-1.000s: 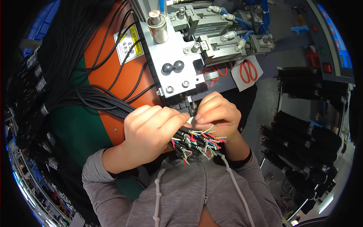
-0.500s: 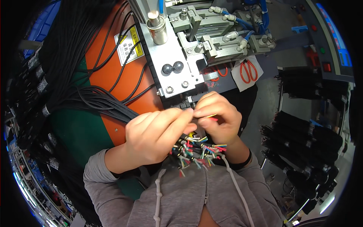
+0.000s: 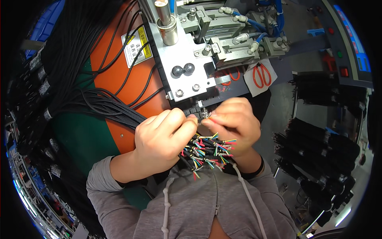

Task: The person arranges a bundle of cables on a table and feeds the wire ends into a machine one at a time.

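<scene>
My left hand (image 3: 161, 137) is closed around a black cable, its thumb and index finger just below the front of the metal machine (image 3: 181, 81). Facing it, my right hand (image 3: 236, 123) pinches the thin colored wires (image 3: 208, 115) at that cable's end; the fingers partly hide them. Below and between both hands hangs a bunch of cable ends (image 3: 207, 153), with stripped red, yellow, blue, green and white wires fanned out. Long black cables (image 3: 115, 107) run to this bunch from the upper left, passing behind my left hand.
Orange-handled scissors (image 3: 261, 75) lie on a white sheet right of the machine. Metal cylinders with blue air hoses (image 3: 258, 26) stand at the back. More black cable bundles hang on a rack (image 3: 318, 155) at the right. A control box with buttons (image 3: 344, 59) is at upper right.
My right hand has shifted slightly right and its fingertips have come away from the left ones. The left hand has drawn back a little to the left. Wire ends now show between them.
</scene>
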Demonstrator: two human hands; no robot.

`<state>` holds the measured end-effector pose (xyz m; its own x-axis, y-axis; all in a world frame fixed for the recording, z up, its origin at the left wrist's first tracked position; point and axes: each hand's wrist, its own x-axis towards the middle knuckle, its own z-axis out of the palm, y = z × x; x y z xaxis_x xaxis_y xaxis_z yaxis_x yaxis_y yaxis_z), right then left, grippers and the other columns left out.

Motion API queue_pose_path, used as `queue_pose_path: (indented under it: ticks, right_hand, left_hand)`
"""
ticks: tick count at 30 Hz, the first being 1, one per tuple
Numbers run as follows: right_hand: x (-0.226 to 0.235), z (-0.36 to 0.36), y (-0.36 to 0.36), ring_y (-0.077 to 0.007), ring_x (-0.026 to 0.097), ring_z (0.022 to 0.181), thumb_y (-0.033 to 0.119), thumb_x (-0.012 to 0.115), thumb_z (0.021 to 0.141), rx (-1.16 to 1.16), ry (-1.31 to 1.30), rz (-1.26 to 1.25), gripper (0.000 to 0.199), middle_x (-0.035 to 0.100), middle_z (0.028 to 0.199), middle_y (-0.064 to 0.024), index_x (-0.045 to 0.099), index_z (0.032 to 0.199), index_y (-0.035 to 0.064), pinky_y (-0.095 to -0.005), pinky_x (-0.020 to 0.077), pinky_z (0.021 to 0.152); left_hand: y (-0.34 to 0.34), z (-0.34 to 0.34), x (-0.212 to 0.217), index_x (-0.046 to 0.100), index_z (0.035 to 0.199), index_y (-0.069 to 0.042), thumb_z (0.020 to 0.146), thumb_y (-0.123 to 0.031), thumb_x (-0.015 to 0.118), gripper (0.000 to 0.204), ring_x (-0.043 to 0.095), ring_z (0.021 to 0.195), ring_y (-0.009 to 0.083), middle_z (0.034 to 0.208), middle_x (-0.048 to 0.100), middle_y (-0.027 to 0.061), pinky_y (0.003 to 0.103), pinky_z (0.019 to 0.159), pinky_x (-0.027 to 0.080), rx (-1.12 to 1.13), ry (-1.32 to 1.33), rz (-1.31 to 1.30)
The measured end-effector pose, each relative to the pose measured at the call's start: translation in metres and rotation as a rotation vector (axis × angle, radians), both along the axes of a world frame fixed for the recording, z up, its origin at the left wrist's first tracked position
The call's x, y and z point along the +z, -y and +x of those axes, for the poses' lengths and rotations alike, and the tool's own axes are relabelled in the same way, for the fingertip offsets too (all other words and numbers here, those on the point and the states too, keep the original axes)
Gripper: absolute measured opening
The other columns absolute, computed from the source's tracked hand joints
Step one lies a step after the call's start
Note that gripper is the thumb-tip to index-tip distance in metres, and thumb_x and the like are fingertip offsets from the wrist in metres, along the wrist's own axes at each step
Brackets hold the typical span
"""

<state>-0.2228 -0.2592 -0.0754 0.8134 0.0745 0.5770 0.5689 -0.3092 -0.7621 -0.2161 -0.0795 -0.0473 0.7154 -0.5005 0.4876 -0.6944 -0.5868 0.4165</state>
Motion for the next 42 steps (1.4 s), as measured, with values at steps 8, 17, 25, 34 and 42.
queue_pose_path:
  ticks: [8,17,25,34,42]
  right_hand:
    - [0.014,0.017,0.029,-0.0184,0.059,0.072,0.003,0.075,0.075,0.299,-0.540,-0.038,0.012,0.063,0.077,-0.0080,0.063,0.078,-0.0012,-0.0305,0.0461,0.068]
    - [-0.012,0.017,0.014,-0.0200,0.060,0.070,-0.001,0.070,0.077,0.020,-0.291,-0.153,0.008,0.064,0.073,-0.0090,0.062,0.074,-0.0006,-0.0296,0.0466,0.065]
    - [-0.012,0.017,0.009,-0.0235,0.056,0.064,-0.003,0.068,0.072,0.011,-0.214,-0.340,0.008,0.060,0.068,-0.0094,0.061,0.073,0.0000,-0.0303,0.0445,0.060]
    - [-0.036,0.016,0.004,-0.0194,0.053,0.063,-0.002,0.068,0.072,-0.080,-0.347,-0.081,0.009,0.057,0.068,-0.0071,0.059,0.073,0.0007,-0.0289,0.0423,0.060]
    - [-0.030,0.017,-0.001,-0.0184,0.059,0.067,0.001,0.067,0.078,-0.084,-0.441,0.056,0.005,0.061,0.074,-0.0088,0.062,0.079,-0.0003,-0.0289,0.0467,0.062]
  left_hand:
    - [0.000,0.002,-0.007,0.062,0.080,-0.008,0.072,-0.008,0.068,0.010,0.047,0.056,0.0122,0.068,0.045,0.0000,0.026,0.046,0.034,-0.013,0.072,0.108]
    - [0.003,-0.003,-0.006,0.069,0.110,-0.006,0.070,-0.018,0.063,0.042,0.048,0.060,0.0134,0.071,0.042,0.0017,0.027,0.049,0.037,-0.040,0.039,0.356]
    - [0.006,-0.007,-0.011,0.068,0.103,-0.004,0.071,-0.013,0.061,0.034,0.047,0.060,0.0099,0.071,0.044,-0.0012,0.023,0.047,0.034,0.073,0.069,0.397]
    - [0.006,-0.001,-0.011,0.069,0.106,-0.008,0.071,-0.011,0.063,0.036,0.050,0.059,0.0128,0.073,0.045,0.0006,0.026,0.050,0.038,0.044,0.036,0.374]
    - [0.003,0.004,-0.012,0.069,0.099,-0.006,0.071,-0.010,0.063,0.029,0.058,0.065,0.0133,0.081,0.058,0.0015,0.027,0.053,0.043,0.048,0.032,0.304]
